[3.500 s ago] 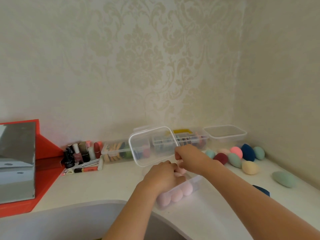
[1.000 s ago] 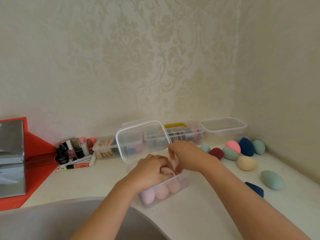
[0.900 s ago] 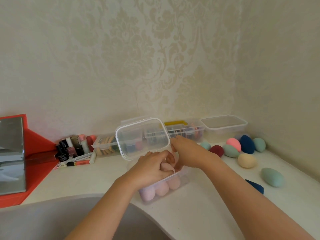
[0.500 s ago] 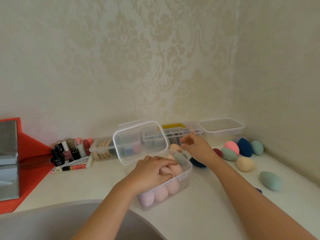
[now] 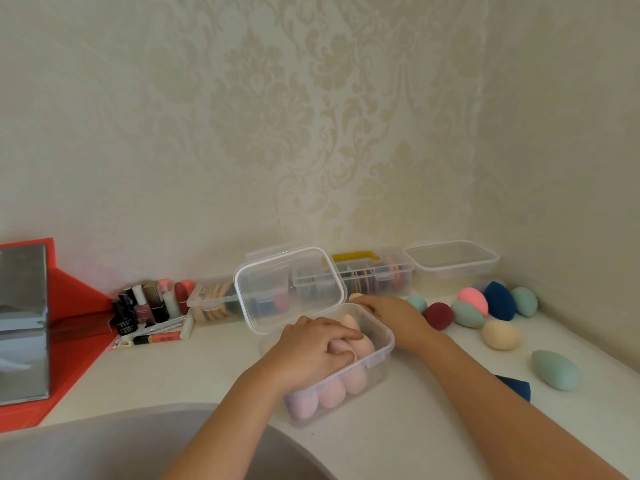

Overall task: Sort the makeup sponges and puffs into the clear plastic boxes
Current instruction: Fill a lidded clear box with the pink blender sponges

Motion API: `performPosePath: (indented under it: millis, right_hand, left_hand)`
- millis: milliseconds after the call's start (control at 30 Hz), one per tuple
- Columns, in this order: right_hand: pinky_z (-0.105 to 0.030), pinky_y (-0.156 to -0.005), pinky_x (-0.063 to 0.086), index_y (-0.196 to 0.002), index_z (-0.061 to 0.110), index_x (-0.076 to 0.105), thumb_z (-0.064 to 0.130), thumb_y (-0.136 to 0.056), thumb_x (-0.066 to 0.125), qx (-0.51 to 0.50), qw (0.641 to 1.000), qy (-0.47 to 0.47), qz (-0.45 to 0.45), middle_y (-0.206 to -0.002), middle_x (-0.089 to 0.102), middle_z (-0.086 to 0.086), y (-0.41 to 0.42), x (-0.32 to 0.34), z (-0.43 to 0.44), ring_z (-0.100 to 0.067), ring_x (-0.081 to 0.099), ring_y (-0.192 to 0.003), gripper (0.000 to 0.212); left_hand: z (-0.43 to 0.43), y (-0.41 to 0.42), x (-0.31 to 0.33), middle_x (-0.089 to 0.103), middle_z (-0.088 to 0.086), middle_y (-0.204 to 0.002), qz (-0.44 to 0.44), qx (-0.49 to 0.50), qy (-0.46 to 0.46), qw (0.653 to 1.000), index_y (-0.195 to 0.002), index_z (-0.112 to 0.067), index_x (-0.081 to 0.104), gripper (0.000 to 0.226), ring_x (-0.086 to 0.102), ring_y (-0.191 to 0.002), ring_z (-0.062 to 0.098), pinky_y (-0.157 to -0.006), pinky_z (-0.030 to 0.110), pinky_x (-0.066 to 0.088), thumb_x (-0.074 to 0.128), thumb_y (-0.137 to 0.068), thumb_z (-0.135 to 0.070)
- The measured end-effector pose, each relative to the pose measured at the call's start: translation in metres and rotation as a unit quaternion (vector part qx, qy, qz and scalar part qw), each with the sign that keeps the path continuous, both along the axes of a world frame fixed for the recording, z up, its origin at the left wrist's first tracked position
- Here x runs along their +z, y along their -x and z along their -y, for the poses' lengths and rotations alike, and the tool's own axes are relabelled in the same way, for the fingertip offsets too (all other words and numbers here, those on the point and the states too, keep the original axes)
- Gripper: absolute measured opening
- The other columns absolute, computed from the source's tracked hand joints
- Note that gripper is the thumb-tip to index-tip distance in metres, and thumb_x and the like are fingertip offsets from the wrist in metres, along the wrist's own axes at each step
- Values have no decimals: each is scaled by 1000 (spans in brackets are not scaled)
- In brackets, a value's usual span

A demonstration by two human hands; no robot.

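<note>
Right of the open clear box (image 5: 381, 365), toward the back corner of the worktop (image 5: 415, 427), lie the loose sponges (image 5: 467, 313) I have yet to sort. They form a cluster of egg shapes in maroon, sage, pink, navy, teal and beige. One larger sage-green sponge (image 5: 556, 369) lies apart on its side, its long axis running from far-left to near-right. A flat navy puff (image 5: 516, 386) shows just beyond my right forearm.

All of these are on my right side, so my right hand (image 5: 391, 315) is plainly the nearer. It rests on the box's far right corner, and I cannot tell whether its bent fingers hold anything. My left hand (image 5: 311, 348) is down inside the box, fingers curled over the pink sponges (image 5: 330, 393) packed against the near wall.

The box sits diagonally, near-left to far-right, with its lid (image 5: 289, 289) standing up along the far side. I judge the way in for the next sponge is from the right, over the low rim.

The sponges look matte, soft and rounded, so they are likely to roll if nudged. The box walls are thin, glossy and stiff. A second clear box (image 5: 450, 261) stands against the wall behind the cluster.
</note>
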State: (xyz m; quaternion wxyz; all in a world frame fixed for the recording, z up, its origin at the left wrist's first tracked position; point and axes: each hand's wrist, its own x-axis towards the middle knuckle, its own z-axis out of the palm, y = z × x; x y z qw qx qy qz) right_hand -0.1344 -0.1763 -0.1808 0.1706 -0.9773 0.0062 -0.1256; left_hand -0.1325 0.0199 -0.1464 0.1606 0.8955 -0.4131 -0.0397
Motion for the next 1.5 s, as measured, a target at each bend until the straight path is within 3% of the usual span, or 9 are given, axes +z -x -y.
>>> performPosePath:
  millis: [200, 333, 433, 533, 867, 1067, 1200, 1367, 1500]
  right_hand:
    - [-24, -69, 45, -68, 21, 58, 14, -78, 71, -91, 968, -163, 168, -74, 62, 5, 17, 27, -1, -12, 56, -73, 18]
    - [-19, -60, 37, -94, 11, 47, 22, -81, 71, -61, 963, -230, 128, -80, 52, 3, 38, 52, -6, -11, 48, -70, 29]
    - [-14, -69, 42, -118, 25, 50, 22, -84, 70, 28, 962, -269, 26, -97, 54, 12, 50, 63, -12, -6, 55, -84, 40]
    - [-18, -84, 43, -112, 32, 63, 28, -79, 72, 61, 981, -185, -18, -104, 64, 14, 55, 66, -14, -7, 57, -96, 34]
    - [-19, -75, 41, -105, 27, 64, 26, -82, 70, 98, 987, -83, -101, -91, 57, 18, 62, 78, -23, -4, 53, -82, 24]
    - [-23, -77, 40, -100, 32, 62, 20, -81, 68, 88, 966, 0, -242, -87, 56, 16, 51, 86, -25, -11, 54, -92, 23]
    - [-26, -89, 37, -116, 28, 62, 21, -84, 65, 74, 934, 121, -328, -118, 57, 7, 39, 103, -39, -15, 51, -110, 33]
    - [-22, -65, 37, -112, 17, 65, 24, -84, 66, 71, 925, 235, -288, -105, 61, -3, 34, 94, -55, -18, 50, -89, 29]
    - [-47, -99, 31, -88, 16, 59, 23, -90, 53, 54, 943, 252, -212, -80, 50, -1, 39, 78, -59, -23, 43, -87, 10]
  left_hand:
    - [1, -2, -1, 46, -21, -135, -1, 6, -2, 1000, -123, -48, 52, 35, 36, -104, 9, -100, 31, 30, 48, -90, -37]
    - [1, -3, -2, 45, -22, -136, -2, 6, -9, 1000, -123, -50, 52, 34, 36, -104, 10, -101, 32, 30, 46, -91, -39]
    - [0, -4, -3, 42, -24, -140, -9, 8, -17, 1000, -126, -51, 50, 35, 37, -110, 12, -104, 34, 29, 44, -93, -40]
    - [0, -3, -3, 41, -26, -140, -8, 6, -23, 1000, -127, -51, 49, 36, 38, -112, 14, -105, 36, 29, 42, -93, -42]
    - [1, -1, 1, 44, -26, -137, -8, -2, -42, 999, -111, -46, 61, 25, 38, -107, 17, -99, 34, 32, 42, -94, -42]
    - [2, 2, 6, 41, -23, -140, -22, -3, -58, 998, -122, -48, 55, 31, 36, -117, 17, -100, 31, 25, 43, -94, -45]
    - [0, 2, 5, 40, -23, -141, -34, 1, -51, 998, -125, -47, 53, 33, 35, -121, 15, -94, 25, 20, 42, -94, -41]
    - [0, 0, 5, 42, -24, -139, -46, 4, -40, 998, -124, -46, 55, 33, 33, -123, 15, -94, 24, 16, 43, -93, -40]
    - [0, -3, 1, 46, -30, -132, -64, 11, -16, 998, -113, -46, 61, 42, 35, -121, 16, -96, 23, 16, 42, -78, -56]
